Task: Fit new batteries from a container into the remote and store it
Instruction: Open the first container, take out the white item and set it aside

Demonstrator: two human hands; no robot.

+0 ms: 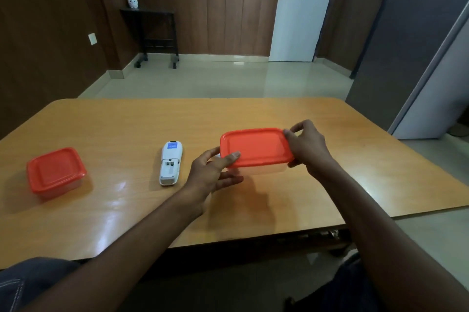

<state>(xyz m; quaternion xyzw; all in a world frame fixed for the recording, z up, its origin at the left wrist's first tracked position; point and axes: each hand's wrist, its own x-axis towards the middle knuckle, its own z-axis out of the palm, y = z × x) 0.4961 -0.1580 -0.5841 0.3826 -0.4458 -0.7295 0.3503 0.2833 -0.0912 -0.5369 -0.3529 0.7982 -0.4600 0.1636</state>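
Hands meet around a rectangular container [256,150] with an orange-red lid, held just above the wooden tabletop [127,121] toward its right half. The left hand [213,174] grips the container's near-left corner, thumb pressed on top of the lid and the other fingers spread beneath the clear base. The right hand [308,146] clasps the far-right corner, thumb and fingers pinching the lid's rim from above and the side. What the container holds cannot be told through the lid. Just left of the left hand, near the middle of the tabletop, a white remote [170,162] lies back-side up, pointing lengthwise away from the person, with its battery compartment uncovered and a blue label near its far end. Well apart, close to the left edge of the tabletop, sits a second, squarer container [56,171] with the same orange-red lid closed on it, untouched by either hand. Both forearms reach in over the near edge.
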